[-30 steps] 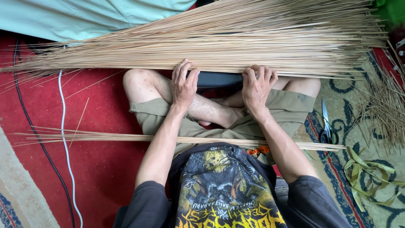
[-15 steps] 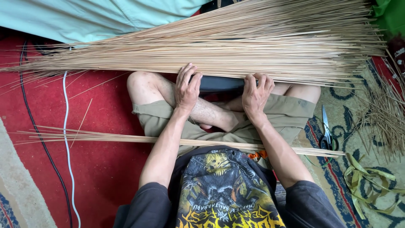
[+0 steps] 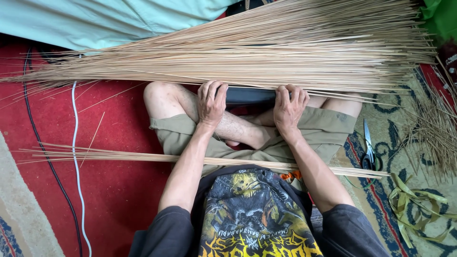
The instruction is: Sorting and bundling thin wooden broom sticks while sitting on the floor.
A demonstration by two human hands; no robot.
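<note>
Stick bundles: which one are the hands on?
The big fanned bundle beyond the knees; both hands touch its near edge. The thin bundle lies across the lap, untouched.

dry, matt, straw-coloured sticks (image 3: 266,52) at twelve o'clock; a smooth dark block (image 3: 250,95), faintly glossy, under both hands; shiny metal scissors (image 3: 369,147) at three; fuzzy red carpet (image 3: 124,190); soft matt khaki cloth shorts (image 3: 323,133).
</note>
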